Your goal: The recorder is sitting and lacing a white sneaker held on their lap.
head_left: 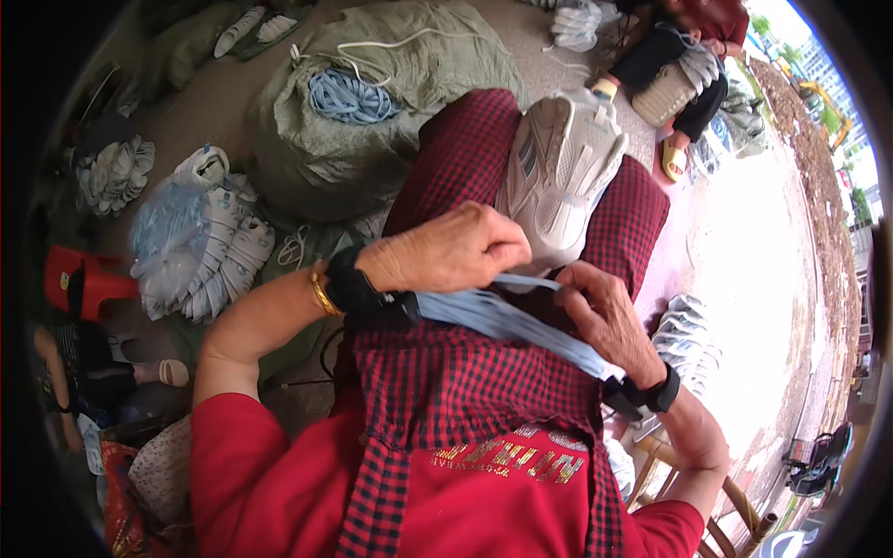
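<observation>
A light blue shoelace [528, 280] runs from just below my left hand to the fingers of my right. My right hand [603, 314] pinches it between thumb and finger. My left hand [451, 247] is closed above it, fingers curled; what they hold, if anything, is hidden. A bundle of light blue shoelaces [507, 321] lies across my lap, under both hands, over a red and black checked apron [446, 381]. Between my knees, toe pointing at me, rests a pale grey-white sneaker [565, 172].
Ahead to the left stands a big green sack [428, 74] with a coil of blue laces [352, 97] on top. Stacked shoe uppers [223, 246] lie at left, near a red plastic stool [88, 282]. More uppers [686, 339] sit at right. Another person [693, 70] sits at far right.
</observation>
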Demonstrator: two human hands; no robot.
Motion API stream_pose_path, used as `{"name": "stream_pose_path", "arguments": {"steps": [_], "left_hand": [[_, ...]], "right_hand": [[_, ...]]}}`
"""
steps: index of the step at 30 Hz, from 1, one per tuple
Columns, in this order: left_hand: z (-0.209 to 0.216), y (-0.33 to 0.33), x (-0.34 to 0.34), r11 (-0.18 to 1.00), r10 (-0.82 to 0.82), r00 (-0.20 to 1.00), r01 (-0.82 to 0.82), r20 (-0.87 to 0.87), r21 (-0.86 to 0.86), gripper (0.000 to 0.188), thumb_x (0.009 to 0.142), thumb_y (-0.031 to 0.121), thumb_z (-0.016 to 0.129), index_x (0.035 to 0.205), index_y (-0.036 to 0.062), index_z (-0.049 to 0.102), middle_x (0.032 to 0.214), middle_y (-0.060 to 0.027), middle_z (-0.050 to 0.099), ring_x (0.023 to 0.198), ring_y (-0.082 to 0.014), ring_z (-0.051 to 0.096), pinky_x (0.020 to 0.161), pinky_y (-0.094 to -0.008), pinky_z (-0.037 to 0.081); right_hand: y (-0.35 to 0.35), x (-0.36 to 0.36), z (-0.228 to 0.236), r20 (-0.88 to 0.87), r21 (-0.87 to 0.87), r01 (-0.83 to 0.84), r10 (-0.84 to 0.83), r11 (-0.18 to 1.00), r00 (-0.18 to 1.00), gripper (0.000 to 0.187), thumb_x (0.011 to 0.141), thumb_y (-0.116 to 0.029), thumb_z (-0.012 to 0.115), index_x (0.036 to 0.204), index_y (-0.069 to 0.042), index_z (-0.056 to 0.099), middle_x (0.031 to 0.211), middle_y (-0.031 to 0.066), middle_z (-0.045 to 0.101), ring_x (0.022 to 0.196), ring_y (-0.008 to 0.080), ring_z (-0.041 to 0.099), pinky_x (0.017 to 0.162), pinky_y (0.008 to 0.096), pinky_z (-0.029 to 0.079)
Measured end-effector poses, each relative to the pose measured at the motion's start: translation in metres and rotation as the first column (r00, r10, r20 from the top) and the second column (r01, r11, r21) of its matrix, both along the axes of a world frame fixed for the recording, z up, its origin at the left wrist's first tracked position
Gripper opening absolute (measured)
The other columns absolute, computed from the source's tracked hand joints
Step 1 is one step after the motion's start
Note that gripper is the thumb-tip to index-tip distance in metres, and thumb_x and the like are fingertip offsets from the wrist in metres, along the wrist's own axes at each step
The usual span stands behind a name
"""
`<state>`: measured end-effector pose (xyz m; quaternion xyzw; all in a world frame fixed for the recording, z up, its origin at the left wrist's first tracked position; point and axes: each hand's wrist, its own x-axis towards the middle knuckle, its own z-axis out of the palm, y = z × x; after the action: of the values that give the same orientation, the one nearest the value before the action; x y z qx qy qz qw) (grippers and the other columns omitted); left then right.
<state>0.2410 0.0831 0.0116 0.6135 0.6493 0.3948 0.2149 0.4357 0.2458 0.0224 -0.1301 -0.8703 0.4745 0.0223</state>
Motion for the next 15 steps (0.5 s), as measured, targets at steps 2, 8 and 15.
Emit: {"name": "stream_pose_path", "arguments": {"steps": [2, 8, 15], "left_hand": [[0.007, 0.012, 0.011, 0.998, -0.060, 0.987, 0.061, 0.146, -0.002, 0.026, 0.097, 0.020, 0.059, 0.100, -0.0027, 0.070, 0.084, -0.0143, 0.072, 0.076, -0.0227, 0.069, 0.072, -0.0348, 0.053], [0.079, -0.011, -0.007, 0.978, -0.207, 0.892, 0.174, 0.403, 0.117, 0.030, 0.100, 0.020, 0.051, 0.078, 0.0012, 0.058, 0.063, -0.0001, 0.052, 0.056, -0.0089, 0.046, 0.054, -0.0282, 0.038], [0.152, -0.107, -0.073, 0.790, -0.454, 0.545, -0.119, 0.705, 0.601, 0.034, 0.109, 0.027, 0.036, 0.079, 0.0129, 0.039, 0.058, 0.0055, 0.029, 0.046, -0.0065, 0.021, 0.045, -0.0269, 0.020]], "right_hand": [[0.003, -0.005, 0.010, 0.020, -0.213, -0.029, 0.034, 0.977, 0.999, 0.017, 0.094, -0.014, 0.055, 0.089, 0.002, 0.059, 0.067, 0.0022, 0.054, 0.061, 0.0078, 0.048, 0.056, 0.0261, 0.040], [0.029, 0.008, 0.069, -0.181, -0.278, 0.054, -0.107, 0.959, 0.978, 0.015, 0.095, -0.009, 0.055, 0.083, -0.002, 0.058, 0.076, -0.0040, 0.055, 0.069, 0.0023, 0.046, 0.061, 0.0208, 0.036], [0.117, 0.071, 0.091, -0.446, -0.350, 0.292, -0.433, 0.890, 0.784, 0.019, 0.097, -0.015, 0.057, 0.080, -0.004, 0.056, 0.066, -0.0078, 0.041, 0.056, 0.0004, 0.027, 0.050, 0.0216, 0.019]]}}
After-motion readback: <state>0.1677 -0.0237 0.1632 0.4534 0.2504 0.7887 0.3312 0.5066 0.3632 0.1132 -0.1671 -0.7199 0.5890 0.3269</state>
